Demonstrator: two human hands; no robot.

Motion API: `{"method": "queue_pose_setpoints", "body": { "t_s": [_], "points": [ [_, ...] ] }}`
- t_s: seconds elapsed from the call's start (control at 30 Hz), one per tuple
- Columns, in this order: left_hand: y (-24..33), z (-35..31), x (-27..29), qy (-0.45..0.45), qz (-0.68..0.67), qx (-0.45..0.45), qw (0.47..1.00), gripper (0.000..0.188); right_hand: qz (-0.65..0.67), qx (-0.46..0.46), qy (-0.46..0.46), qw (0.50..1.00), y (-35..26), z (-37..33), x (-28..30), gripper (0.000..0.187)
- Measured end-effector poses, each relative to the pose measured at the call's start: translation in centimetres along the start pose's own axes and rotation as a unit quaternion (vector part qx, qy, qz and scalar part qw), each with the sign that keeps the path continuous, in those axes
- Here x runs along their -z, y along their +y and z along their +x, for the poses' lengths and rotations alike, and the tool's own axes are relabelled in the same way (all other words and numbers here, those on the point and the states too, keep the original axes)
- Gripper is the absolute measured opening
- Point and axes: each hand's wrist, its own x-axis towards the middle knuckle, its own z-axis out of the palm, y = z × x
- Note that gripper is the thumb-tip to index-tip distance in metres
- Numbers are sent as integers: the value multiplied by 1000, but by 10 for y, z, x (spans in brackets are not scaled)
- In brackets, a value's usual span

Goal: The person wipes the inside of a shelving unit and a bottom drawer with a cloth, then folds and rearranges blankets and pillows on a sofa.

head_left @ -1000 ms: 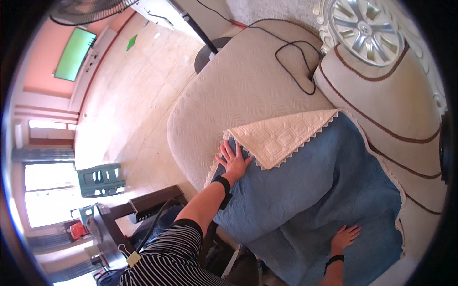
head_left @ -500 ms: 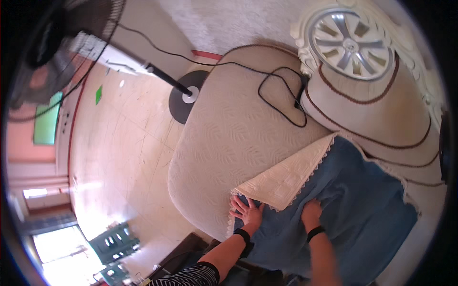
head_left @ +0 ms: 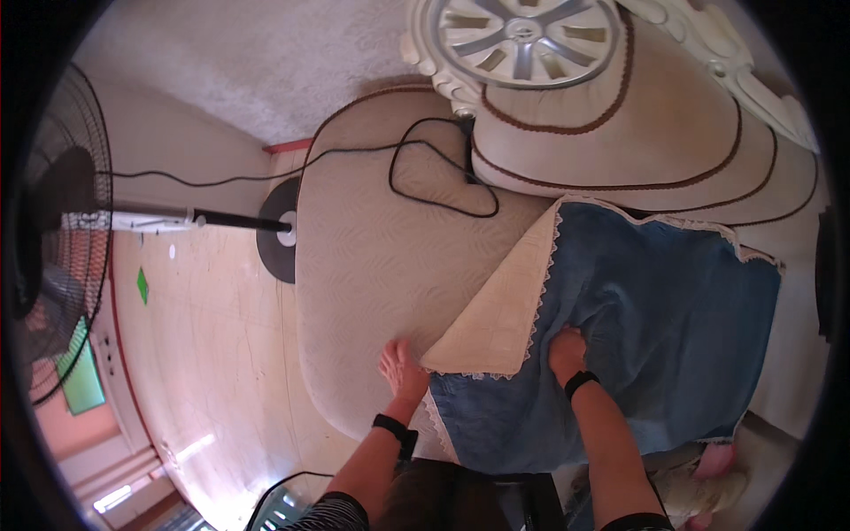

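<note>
A cloth cover (head_left: 673, 310), blue on the upward side, lies over the right part of the beige seat (head_left: 390, 274). One corner is folded back, showing a cream quilted face (head_left: 496, 327) with a lace edge. My left hand (head_left: 403, 370) is open, its fingers on or just above the bare seat, left of the folded corner's tip. With curled fingers, my right hand (head_left: 567, 352) grips the blue cloth near its middle, where creases spread from it. The fingertips of this hand are hidden in the folds.
A black cord (head_left: 354, 149) runs from a standing fan (head_left: 53, 221) and loops over the seat. A round silver spoked wheel cover (head_left: 522, 35) leans at the padded backrest (head_left: 620, 142). The fan's round base (head_left: 276, 252) stands on the floor beside the seat.
My left hand has left the cloth's edge and moved left to the bare seat. My right hand stays on the blue cloth. The whole view has turned.
</note>
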Motion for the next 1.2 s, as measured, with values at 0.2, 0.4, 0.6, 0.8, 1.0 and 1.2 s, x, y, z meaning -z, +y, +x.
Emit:
{"method": "queue_pose_setpoints", "body": {
  "t_s": [0.2,0.4,0.6,0.8,1.0,1.2],
  "points": [
    [-16,31,-3,-52,174,-188,965,29,20,-5,-27,999,-17,-5,31,22],
    [-9,31,-7,-82,219,-199,952,20,48,-75,113,990,-16,-4,10,26],
    [-16,30,-7,-125,232,-214,941,19,6,-136,38,990,-18,0,-5,15],
    [-25,47,13,-156,168,-229,946,18,14,-218,2,976,-44,5,21,16],
    [-38,61,1,-270,-86,-276,919,13,-74,-166,-17,983,-8,-15,23,14],
    [-26,91,34,-275,-25,-241,930,13,69,-254,-65,962,-52,14,60,20]
  ]
}}
